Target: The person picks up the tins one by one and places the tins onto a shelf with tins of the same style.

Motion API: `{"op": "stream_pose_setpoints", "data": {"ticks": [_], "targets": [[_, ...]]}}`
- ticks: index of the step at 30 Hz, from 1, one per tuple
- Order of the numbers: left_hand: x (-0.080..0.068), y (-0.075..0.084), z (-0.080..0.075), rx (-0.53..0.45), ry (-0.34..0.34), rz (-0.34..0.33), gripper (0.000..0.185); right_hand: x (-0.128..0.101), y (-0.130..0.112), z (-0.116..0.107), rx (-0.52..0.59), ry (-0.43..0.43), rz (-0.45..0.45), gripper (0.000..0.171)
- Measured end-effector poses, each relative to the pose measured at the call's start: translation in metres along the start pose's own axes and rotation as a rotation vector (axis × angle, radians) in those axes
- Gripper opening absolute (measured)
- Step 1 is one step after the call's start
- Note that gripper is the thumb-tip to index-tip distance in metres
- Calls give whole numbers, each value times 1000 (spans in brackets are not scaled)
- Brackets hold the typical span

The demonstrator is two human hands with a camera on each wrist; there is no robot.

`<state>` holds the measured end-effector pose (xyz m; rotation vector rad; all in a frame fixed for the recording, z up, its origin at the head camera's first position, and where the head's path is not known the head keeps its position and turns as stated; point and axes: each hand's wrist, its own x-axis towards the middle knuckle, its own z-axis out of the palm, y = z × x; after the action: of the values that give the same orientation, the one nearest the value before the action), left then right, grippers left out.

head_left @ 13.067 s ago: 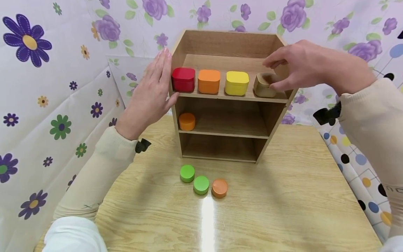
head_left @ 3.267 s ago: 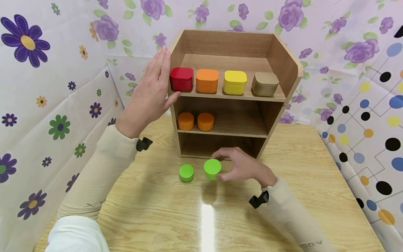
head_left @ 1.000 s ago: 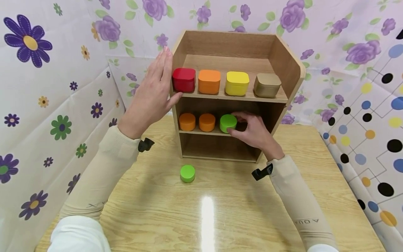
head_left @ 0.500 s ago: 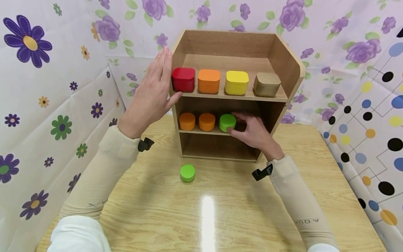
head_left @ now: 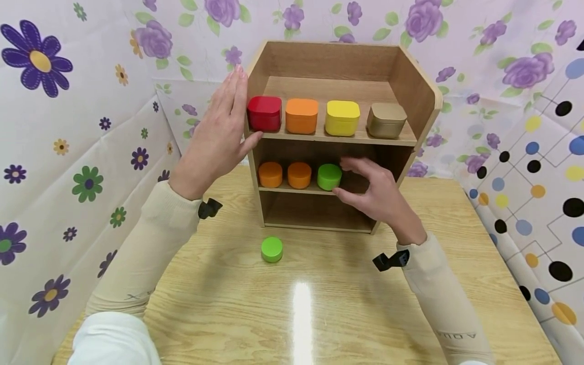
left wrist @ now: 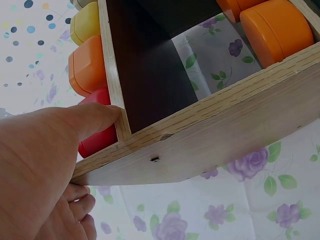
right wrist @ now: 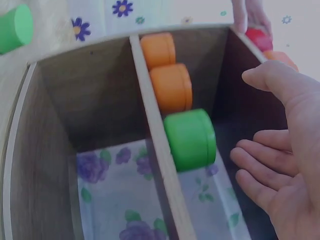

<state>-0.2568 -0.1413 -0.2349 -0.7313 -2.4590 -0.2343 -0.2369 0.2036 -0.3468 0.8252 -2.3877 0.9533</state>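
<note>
My left hand rests along the outer left side of the small wooden shelf unit, fingers straight. In the left wrist view its thumb touches the front edge. My right hand is spread just right of a round green box on the middle shelf, thumb and fingers apart and a gap showing in the right wrist view. Left of that box stand two round orange boxes. A second round green box sits on the table in front of the unit.
On the top shelf stand a red box, an orange box, a yellow box and a gold-brown box in a row. The wooden table extends in front. Patterned cloth walls surround it.
Earlier my right hand set down a tan box, then a second round orange box joined the first. It carried a green box to the middle shelf and has now let go, moving slightly right.
</note>
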Motion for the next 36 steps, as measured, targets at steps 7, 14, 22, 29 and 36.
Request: {"op": "stream_pose_setpoints", "data": {"ticks": [7, 14, 22, 29, 36], "targets": [[1, 0, 0, -11, 8, 4, 98, -10, -20, 7, 60, -66, -67, 65], [2, 0, 0, -12, 12, 10, 97, -18, -27, 29, 99, -176, -82, 72], [1, 0, 0, -16, 3, 0, 98, -22, -23, 62, 137, -260, -108, 72], [1, 0, -1, -11, 4, 1, 98, -25, -22, 86, 169, -349, -68, 73], [1, 0, 0, -7, 4, 3, 98, -31, -20, 112, 181, -413, -54, 76]]}}
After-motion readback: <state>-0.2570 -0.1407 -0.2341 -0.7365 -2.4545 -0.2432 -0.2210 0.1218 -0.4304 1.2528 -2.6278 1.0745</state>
